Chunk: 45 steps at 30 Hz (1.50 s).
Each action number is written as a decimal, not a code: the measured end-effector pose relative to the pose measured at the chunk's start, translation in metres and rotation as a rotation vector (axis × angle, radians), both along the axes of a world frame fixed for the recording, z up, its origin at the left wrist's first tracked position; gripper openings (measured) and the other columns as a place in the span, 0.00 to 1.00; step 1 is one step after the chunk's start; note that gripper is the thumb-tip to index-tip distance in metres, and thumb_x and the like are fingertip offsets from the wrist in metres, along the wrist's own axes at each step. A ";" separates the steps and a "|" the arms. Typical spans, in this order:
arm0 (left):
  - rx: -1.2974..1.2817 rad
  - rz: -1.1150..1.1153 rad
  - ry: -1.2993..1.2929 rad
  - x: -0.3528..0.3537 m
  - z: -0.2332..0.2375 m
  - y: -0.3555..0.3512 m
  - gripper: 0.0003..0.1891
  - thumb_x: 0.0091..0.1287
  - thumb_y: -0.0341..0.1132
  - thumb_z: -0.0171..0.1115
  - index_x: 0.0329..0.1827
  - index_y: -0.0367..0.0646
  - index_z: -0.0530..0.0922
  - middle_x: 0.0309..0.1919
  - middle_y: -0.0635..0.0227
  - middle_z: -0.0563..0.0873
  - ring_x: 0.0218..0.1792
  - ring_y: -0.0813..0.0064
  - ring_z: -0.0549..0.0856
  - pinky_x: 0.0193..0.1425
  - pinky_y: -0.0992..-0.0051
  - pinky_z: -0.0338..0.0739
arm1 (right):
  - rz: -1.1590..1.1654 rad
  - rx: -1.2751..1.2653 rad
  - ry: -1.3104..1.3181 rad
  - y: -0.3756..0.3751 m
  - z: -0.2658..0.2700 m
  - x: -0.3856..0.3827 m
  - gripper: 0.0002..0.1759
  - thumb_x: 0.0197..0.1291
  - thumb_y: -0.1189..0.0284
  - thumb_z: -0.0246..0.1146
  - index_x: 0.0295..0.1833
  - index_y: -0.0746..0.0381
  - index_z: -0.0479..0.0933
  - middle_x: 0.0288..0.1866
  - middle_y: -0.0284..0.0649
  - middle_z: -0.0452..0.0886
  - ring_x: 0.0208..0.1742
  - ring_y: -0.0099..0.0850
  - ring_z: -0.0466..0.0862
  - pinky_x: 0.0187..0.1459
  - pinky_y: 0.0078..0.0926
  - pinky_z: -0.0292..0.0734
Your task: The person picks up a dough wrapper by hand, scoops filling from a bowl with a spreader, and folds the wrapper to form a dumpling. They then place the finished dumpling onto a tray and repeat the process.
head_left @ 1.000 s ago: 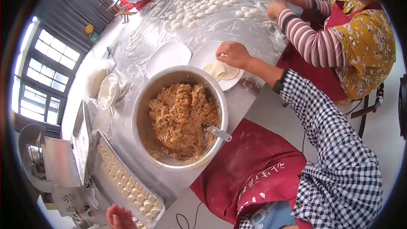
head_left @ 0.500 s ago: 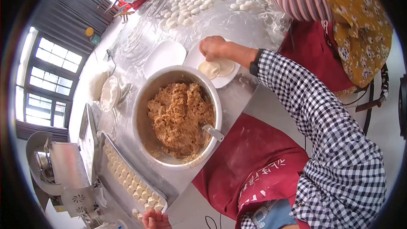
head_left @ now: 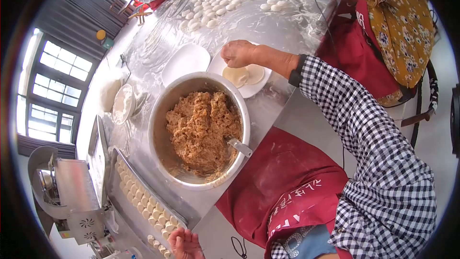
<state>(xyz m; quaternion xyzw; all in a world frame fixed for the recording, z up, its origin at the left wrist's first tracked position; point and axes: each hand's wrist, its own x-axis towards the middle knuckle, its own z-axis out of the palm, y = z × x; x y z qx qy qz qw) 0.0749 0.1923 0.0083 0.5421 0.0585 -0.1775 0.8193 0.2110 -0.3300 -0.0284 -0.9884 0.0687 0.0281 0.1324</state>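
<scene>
So the action's on the plate [head_left: 217, 65] just past the pot [head_left: 160, 134], where two thin dough rounds [head_left: 235, 77] lie partly overlapping. The right hand [head_left: 237, 53] is right over the far edge of the nearer one, fingers curled in close together. Can't tell from this angle if the fingertips actually have hold of it, they're mostly hidden. The left hand [head_left: 186, 245] is below the pot, at the bottom of the view, palm turned up, fingers loosely bent, nothing in it that I can see.

My take on handling the rounds: they look thin and probably clingy where they overlap, so I'd loosen an edge with the fingertips first, then peel slowly instead of yanking. Pinching hard in one spot could stretch or tear it, and rushing might drag the other one along. That upturned left palm looks like a decent place to support one flat.

Containers: the pot has a big mound of chunky orange-brown mix [head_left: 203, 132] with some bare metal around it, and a metal handle [head_left: 240, 147] sticks out over the rim on the right. Below and left of the pot, a tray [head_left: 123, 211] holds rows of small pale dough pieces [head_left: 146, 206], close to the left hand. Straight left of the pot, a bowl [head_left: 132, 108] has white powder, likely flour.
</scene>
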 end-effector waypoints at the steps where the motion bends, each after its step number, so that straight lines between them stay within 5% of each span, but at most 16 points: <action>1: -0.007 -0.001 0.010 0.000 -0.002 0.000 0.10 0.66 0.29 0.52 0.49 0.39 0.75 0.45 0.60 0.82 0.46 0.66 0.82 0.49 0.65 0.79 | 0.023 0.057 -0.018 -0.002 -0.001 0.000 0.10 0.48 0.75 0.56 0.37 0.62 0.79 0.41 0.45 0.81 0.45 0.41 0.80 0.44 0.35 0.75; 9: -0.036 -0.022 0.068 -0.010 -0.008 -0.015 0.10 0.67 0.28 0.51 0.48 0.38 0.75 0.45 0.60 0.82 0.46 0.66 0.82 0.50 0.65 0.79 | -0.020 0.267 -0.206 -0.001 -0.020 -0.017 0.13 0.42 0.70 0.63 0.37 0.60 0.78 0.36 0.42 0.80 0.41 0.39 0.80 0.44 0.33 0.74; 12: -0.099 -0.051 0.096 -0.013 -0.019 -0.019 0.10 0.66 0.28 0.51 0.49 0.38 0.75 0.46 0.59 0.82 0.47 0.65 0.82 0.51 0.64 0.79 | -0.030 0.370 -0.278 -0.002 -0.018 -0.027 0.17 0.46 0.73 0.64 0.44 0.63 0.75 0.35 0.43 0.80 0.35 0.32 0.81 0.37 0.27 0.76; 14: -0.145 -0.060 0.117 -0.017 -0.026 -0.025 0.11 0.66 0.29 0.52 0.50 0.38 0.75 0.46 0.58 0.82 0.47 0.64 0.82 0.51 0.63 0.78 | -0.193 1.174 -0.308 -0.003 -0.017 -0.042 0.17 0.51 0.76 0.63 0.48 0.65 0.73 0.36 0.40 0.79 0.33 0.26 0.81 0.32 0.22 0.78; 16: -0.115 -0.106 0.021 -0.021 -0.029 -0.040 0.13 0.66 0.31 0.54 0.52 0.41 0.72 0.48 0.63 0.79 0.47 0.71 0.80 0.49 0.69 0.77 | -0.239 1.288 -0.342 0.003 -0.012 -0.059 0.16 0.52 0.77 0.62 0.49 0.66 0.72 0.37 0.39 0.79 0.33 0.25 0.81 0.32 0.21 0.79; 21: -0.197 -0.120 0.085 -0.026 -0.028 -0.091 0.09 0.65 0.29 0.54 0.47 0.40 0.74 0.44 0.62 0.80 0.42 0.70 0.81 0.44 0.68 0.78 | -0.267 1.608 -0.403 0.014 -0.005 -0.098 0.16 0.55 0.78 0.62 0.50 0.68 0.71 0.39 0.41 0.78 0.36 0.28 0.82 0.37 0.23 0.82; 33: -0.352 -0.316 0.028 -0.022 -0.018 -0.149 0.12 0.66 0.27 0.51 0.51 0.37 0.71 0.51 0.57 0.76 0.48 0.66 0.79 0.50 0.66 0.77 | -0.153 1.682 -0.407 0.042 0.014 -0.139 0.16 0.56 0.78 0.60 0.51 0.67 0.71 0.39 0.41 0.80 0.37 0.27 0.82 0.37 0.25 0.81; 37: -0.206 -0.228 0.049 -0.025 -0.012 -0.164 0.15 0.66 0.27 0.51 0.55 0.35 0.69 0.55 0.53 0.74 0.54 0.62 0.77 0.55 0.63 0.76 | -0.071 1.660 -0.373 0.072 0.035 -0.153 0.15 0.56 0.78 0.60 0.50 0.66 0.73 0.39 0.39 0.80 0.38 0.25 0.81 0.39 0.22 0.79; 41: -0.259 -0.127 -0.001 -0.021 -0.003 -0.187 0.21 0.63 0.23 0.52 0.60 0.30 0.66 0.57 0.51 0.74 0.55 0.61 0.76 0.60 0.62 0.71 | 0.270 1.503 -0.189 0.121 0.061 -0.167 0.13 0.53 0.82 0.60 0.47 0.66 0.75 0.37 0.34 0.80 0.39 0.20 0.78 0.43 0.18 0.74; 45: -0.215 -0.374 -0.057 -0.020 -0.011 -0.180 0.21 0.60 0.24 0.60 0.56 0.30 0.70 0.49 0.58 0.80 0.48 0.72 0.80 0.55 0.72 0.74 | 0.429 1.227 -0.150 0.142 0.066 -0.164 0.13 0.51 0.83 0.59 0.45 0.68 0.74 0.35 0.35 0.79 0.38 0.20 0.78 0.41 0.17 0.74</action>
